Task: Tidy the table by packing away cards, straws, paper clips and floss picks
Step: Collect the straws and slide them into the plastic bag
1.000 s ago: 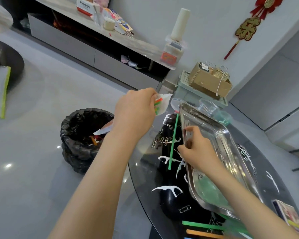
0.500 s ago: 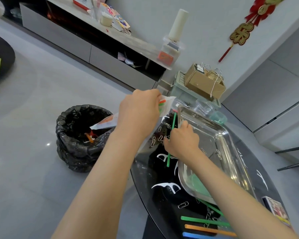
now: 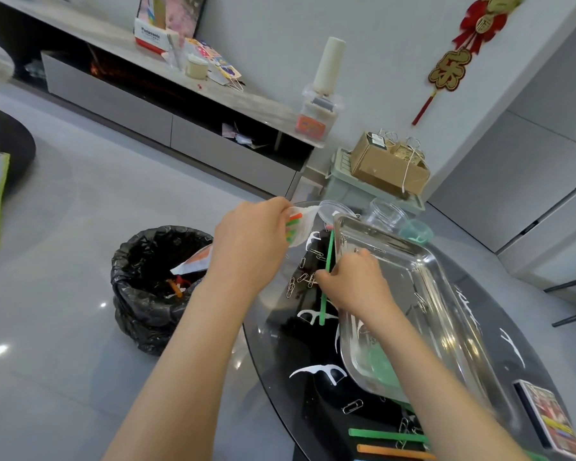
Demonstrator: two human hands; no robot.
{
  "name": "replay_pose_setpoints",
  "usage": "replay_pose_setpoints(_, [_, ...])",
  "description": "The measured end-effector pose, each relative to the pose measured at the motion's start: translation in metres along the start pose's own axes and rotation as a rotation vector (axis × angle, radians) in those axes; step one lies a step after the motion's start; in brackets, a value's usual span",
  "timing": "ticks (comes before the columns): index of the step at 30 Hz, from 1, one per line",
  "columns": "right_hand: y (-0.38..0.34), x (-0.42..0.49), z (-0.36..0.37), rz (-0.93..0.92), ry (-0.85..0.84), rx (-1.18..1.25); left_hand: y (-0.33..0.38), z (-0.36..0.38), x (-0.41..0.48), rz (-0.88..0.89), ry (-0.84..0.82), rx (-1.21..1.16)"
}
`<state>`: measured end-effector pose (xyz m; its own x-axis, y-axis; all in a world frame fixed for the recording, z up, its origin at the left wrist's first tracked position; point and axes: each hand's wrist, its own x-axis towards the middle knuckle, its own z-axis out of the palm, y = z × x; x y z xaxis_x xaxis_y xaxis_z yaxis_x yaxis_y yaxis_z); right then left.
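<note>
We see the left hand (image 3: pixel 250 251) clenched round the neck of a thin clear bag (image 3: pixel 308 221). The orange and green ends of the bundled straws (image 3: pixel 293 224) show just past its knuckles. Behind that grip, on the wrist side, a white and orange end of packaging shows against the black-lined bin (image 3: pixel 153 281), which stands on the floor beside the glass table (image 3: pixel 266 331). The right hand (image 3: pixel 353 284) lies next to it, fingers curled and pinching a single green straw (image 3: pixel 323 307) near its middle. One half of the straw runs beyond the fingertips towards the bag, and the other half trails back towards the wrist, over the table. Just outside this grip, on the palm side, lies the steel tray (image 3: pixel 399 271), and the forearm crosses its near corner. Paper clips (image 3: pixel 293 287) are scattered between the two hands. White floss picks (image 3: pixel 316 372) lie below the right wrist, and one lies under the straw's near end. Well behind the grip, near the elbow, loose straws (image 3: pixel 389 435) and a card box (image 3: pixel 552 424) rest on the table.
</note>
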<state>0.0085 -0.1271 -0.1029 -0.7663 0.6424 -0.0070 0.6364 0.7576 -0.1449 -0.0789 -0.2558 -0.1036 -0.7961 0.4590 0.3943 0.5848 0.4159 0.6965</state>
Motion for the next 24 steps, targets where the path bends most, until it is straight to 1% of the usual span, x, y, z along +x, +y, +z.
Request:
replay_pose_setpoints(2, [0.010,-0.020,-0.021,-0.063,0.010,0.147,0.000,0.000,-0.002,-0.008,0.006,-0.012])
replay_pose_setpoints(4, [0.024,-0.041,-0.045,-0.130,-0.018,0.317,0.002,-0.001,-0.004,-0.016,0.006,-0.011])
replay_pose_setpoints(6, [0.035,-0.063,-0.066,-0.170,-0.133,0.487,0.001,-0.002,-0.008,-0.027,0.026,-0.046])
replay_pose_setpoints(8, [0.044,-0.080,-0.079,-0.165,-0.237,0.577,-0.001,-0.003,-0.010,-0.046,0.054,-0.102])
replay_pose_setpoints(12, [0.059,-0.098,-0.090,-0.181,-0.252,0.537,-0.003,-0.002,-0.013,-0.077,0.078,-0.124])
replay_pose_setpoints(16, [0.069,-0.104,-0.092,-0.197,-0.317,0.468,0.003,-0.003,-0.017,-0.076,0.095,-0.109])
replay_pose_setpoints(20, [0.074,-0.107,-0.101,-0.230,-0.323,0.461,0.011,0.000,-0.020,-0.071,0.077,-0.079])
replay_pose_setpoints(22, [0.069,-0.102,-0.107,-0.255,-0.292,0.456,0.014,0.001,-0.022,-0.057,0.063,-0.054])
replay_pose_setpoints(24, [0.061,-0.090,-0.113,-0.319,-0.169,0.411,0.018,0.004,-0.023,-0.027,0.038,-0.022])
